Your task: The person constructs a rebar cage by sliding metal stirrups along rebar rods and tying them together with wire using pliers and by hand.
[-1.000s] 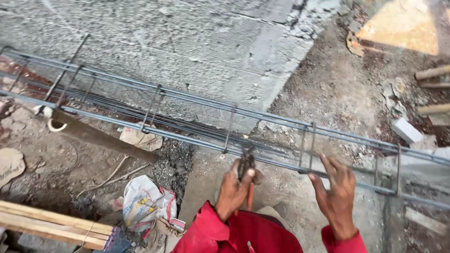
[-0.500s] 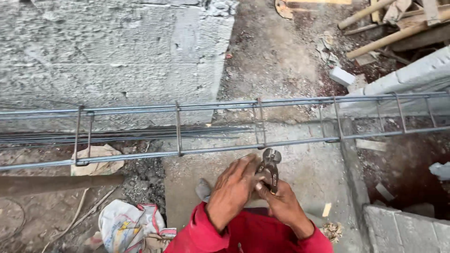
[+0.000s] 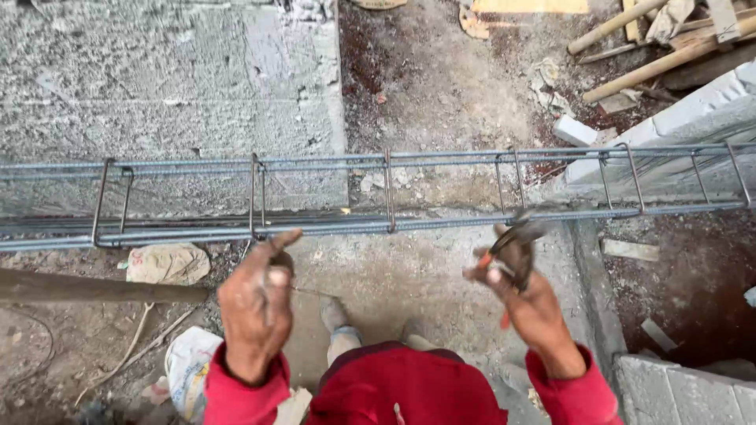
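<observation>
Rough concrete and dirt lie below you, with a long rebar cage (image 3: 378, 193) running across at waist level. Your right hand (image 3: 529, 303) is wrapped tight around a pair of pincers (image 3: 516, 240), their head just under the lower bar. Your left hand (image 3: 256, 303) is loosely curled, forefinger touching that bar beside a stirrup (image 3: 257, 197).

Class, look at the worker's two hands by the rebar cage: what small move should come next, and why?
Probably bring the pincers in the right hand to a stirrup crossing on the near bar. The left hand reaches for the rebar cage with what looks like thin wire, and the pincers hover just short of it.
</observation>
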